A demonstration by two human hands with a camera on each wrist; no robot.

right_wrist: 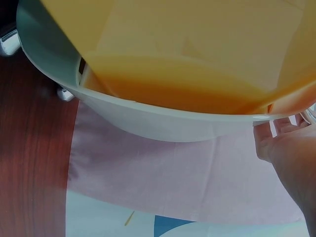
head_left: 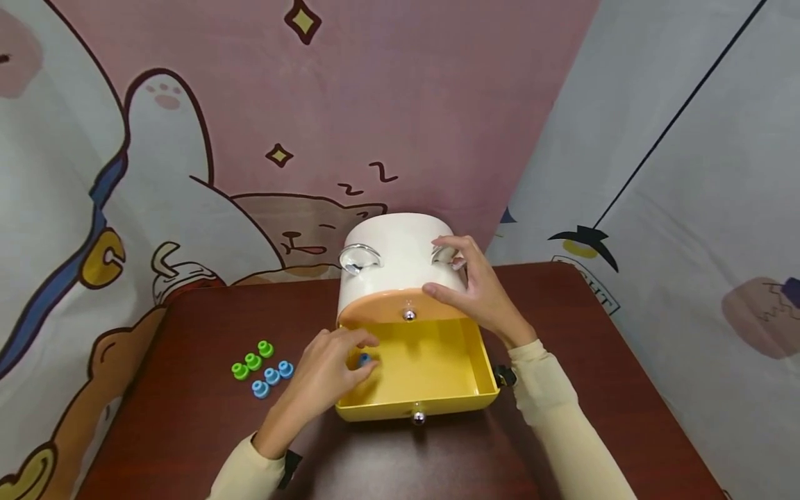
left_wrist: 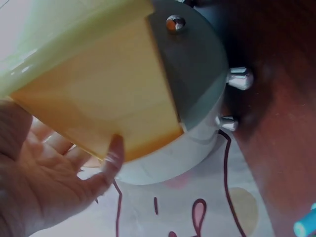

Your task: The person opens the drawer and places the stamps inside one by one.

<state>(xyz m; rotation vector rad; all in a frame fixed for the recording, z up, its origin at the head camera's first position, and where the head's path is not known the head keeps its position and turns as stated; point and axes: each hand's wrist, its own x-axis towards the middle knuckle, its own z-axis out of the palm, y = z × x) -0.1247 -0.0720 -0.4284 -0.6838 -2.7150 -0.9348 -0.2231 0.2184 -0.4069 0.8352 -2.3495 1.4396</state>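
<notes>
A white rounded drawer box (head_left: 406, 239) stands on the table, with a shut orange drawer (head_left: 381, 309) above a pulled-out yellow drawer (head_left: 431, 361). Over the yellow drawer's left side is my left hand (head_left: 328, 368), thumb and fingers parted. A small blue peg (head_left: 364, 359) shows in the gap between them, inside the drawer. The left wrist view shows the thumb against the drawer, but no peg. My right hand (head_left: 471, 288) rests on the box's right side, fingers at the silver ring (head_left: 442, 254) and thumb near the orange front's top edge.
Left of the drawer lie several small pegs in two rows, green pegs (head_left: 253, 361) and light blue pegs (head_left: 271, 376). Another silver ring (head_left: 360, 258) sits on the box's left. A silver knob (head_left: 419, 418) juts from the yellow drawer. Behind the table (head_left: 200, 430) hangs a printed cloth (head_left: 400, 104).
</notes>
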